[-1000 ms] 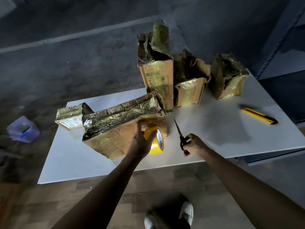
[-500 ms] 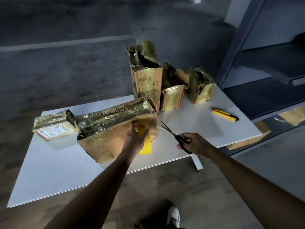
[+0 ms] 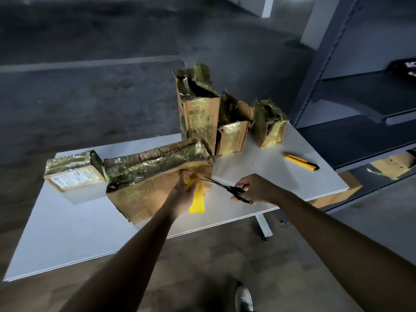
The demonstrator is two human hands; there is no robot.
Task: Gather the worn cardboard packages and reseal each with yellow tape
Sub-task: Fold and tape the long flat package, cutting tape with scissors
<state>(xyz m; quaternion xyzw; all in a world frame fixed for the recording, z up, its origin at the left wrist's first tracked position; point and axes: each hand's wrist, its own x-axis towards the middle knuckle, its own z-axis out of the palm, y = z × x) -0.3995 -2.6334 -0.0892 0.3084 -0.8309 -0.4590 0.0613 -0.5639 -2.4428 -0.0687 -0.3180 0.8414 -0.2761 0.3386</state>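
Note:
A large worn cardboard package (image 3: 144, 190) lies on the white table (image 3: 67, 233), its top covered in crinkled tape. My left hand (image 3: 183, 194) holds yellow tape (image 3: 197, 202) against the package's near side; a strip of it hangs down below the fingers. My right hand (image 3: 254, 188) grips black scissors (image 3: 227, 188), blades open and pointing left at the tape. A small flat package (image 3: 72, 174) sits at the left. A tall package (image 3: 198, 111), a medium one (image 3: 231, 134) and a small one (image 3: 269, 122) stand at the back.
A yellow utility knife (image 3: 300, 162) lies on the table's right side. Grey metal shelving (image 3: 360, 86) stands to the right, with cardboard (image 3: 394, 164) on a low shelf. My shoe (image 3: 243, 298) shows on the floor below the table edge.
The view has swung right. The yellow roll seen first is hidden; a strip now hangs from my left hand. My right hand has opened the scissors and brought the blades up to the tape.

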